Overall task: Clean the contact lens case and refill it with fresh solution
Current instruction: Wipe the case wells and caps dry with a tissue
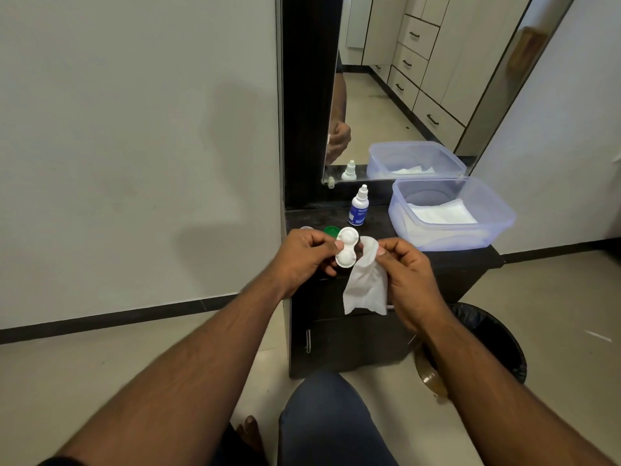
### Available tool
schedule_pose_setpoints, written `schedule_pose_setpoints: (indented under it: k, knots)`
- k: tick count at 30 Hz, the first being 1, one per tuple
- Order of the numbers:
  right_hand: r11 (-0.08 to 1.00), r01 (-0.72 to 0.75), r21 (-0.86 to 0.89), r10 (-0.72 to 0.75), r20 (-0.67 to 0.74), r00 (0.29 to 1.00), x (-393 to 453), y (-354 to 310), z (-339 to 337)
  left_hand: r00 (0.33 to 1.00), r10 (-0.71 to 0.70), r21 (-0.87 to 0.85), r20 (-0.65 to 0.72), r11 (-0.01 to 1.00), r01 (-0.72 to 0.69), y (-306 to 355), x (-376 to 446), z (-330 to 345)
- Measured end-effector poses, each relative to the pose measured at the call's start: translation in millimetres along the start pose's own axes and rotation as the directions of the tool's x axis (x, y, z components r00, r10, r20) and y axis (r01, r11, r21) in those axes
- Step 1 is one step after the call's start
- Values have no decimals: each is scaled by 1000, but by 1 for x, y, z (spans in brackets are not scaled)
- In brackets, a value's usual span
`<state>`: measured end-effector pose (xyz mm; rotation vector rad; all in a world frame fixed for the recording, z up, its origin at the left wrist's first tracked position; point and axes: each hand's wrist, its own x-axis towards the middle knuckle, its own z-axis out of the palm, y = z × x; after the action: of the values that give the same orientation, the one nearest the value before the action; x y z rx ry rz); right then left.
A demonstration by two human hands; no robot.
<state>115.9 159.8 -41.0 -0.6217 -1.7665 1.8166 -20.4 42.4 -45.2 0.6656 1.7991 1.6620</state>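
Left hand (pixel 302 255) fingers pinched on uncapped white lens case (pixel 346 247); right hand (pixel 405 267) fingers gripping hanging tissue (pixel 366 284).

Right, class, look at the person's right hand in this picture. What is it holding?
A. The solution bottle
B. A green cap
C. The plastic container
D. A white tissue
D: the right hand pinches a white tissue that hangs down from its fingers, beside the white lens case held in the left hand; the solution bottle stands untouched on the cabinet.
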Motion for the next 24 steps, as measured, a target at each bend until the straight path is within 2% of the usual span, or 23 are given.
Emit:
schedule_pose_setpoints:
  k: [3,6,10,13,16,18,21,24]
  knots:
    - [998,4,-60,-9,-89,996,-1,-2,-14,1000,-1,-24,-25,1000,0,0,0,0]
    - [998,-67,21,69,-178,982,-5,-4,-19,999,-23,-22,-34,1000,22,1,2,-1]
    - [966,-220,137,238,-124,963,-5,-6,-11,998,-45,-27,-40,999,44,3,5,-1]
    - [969,-216,118,229,-113,967,-1,-5,-3,998,-65,8,-14,998,65,5,5,-1]
    - [986,-61,-156,56,-36,998,2,-4,-2,995,-93,64,47,994,90,7,6,-3]
    - [926,99,-363,-73,84,994,4,-2,-5,990,-104,85,98,992,96,8,7,-5]
    - [683,418,-599,-320,268,909,5,0,-11,979,-132,134,155,985,112,10,10,-8]
    - [478,597,-644,-441,412,797,6,2,-11,974,-134,178,185,979,101,12,11,-9]
